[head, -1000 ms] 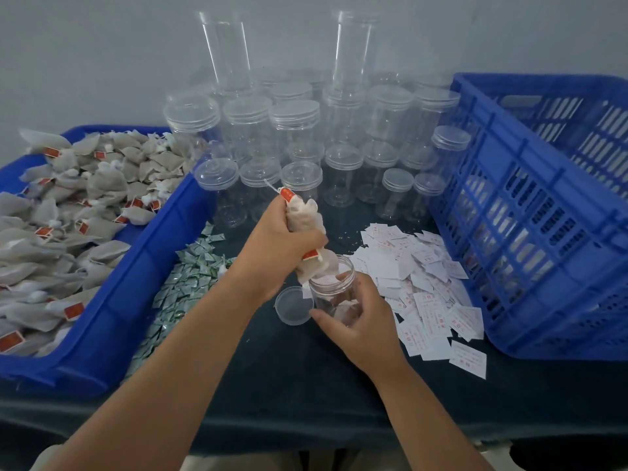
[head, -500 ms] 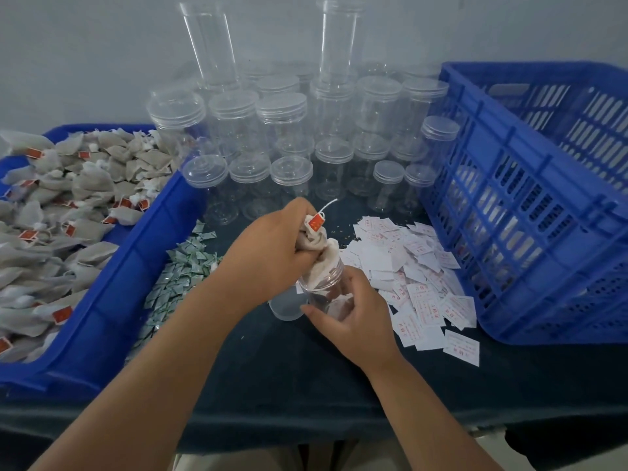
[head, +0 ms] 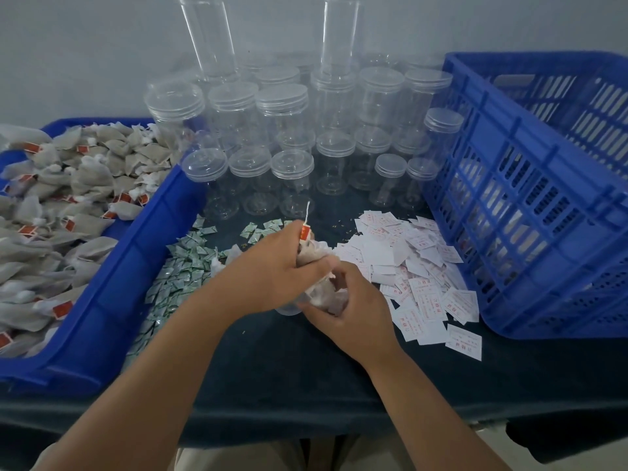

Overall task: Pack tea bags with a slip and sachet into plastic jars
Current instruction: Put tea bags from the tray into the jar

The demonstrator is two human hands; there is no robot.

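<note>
One wide-angle view, taken from the person's head, faces forward and down across the desk (head: pixel 306 385) from its near edge. It sits close: both forearms enter from the bottom of the frame, and the left hand (head: pixel 272 277) and right hand (head: pixel 350 311) meet just below its centre. The near edge of the desk crosses the lower part of the frame. The far edge is hidden behind the clear jars (head: pixel 292 130), which stand before a pale wall (head: pixel 85 45). The blue tray (head: pixel 112 300) at the left edge and the blue crate (head: pixel 509 232) at the right edge are both cut off by the frame.
</note>
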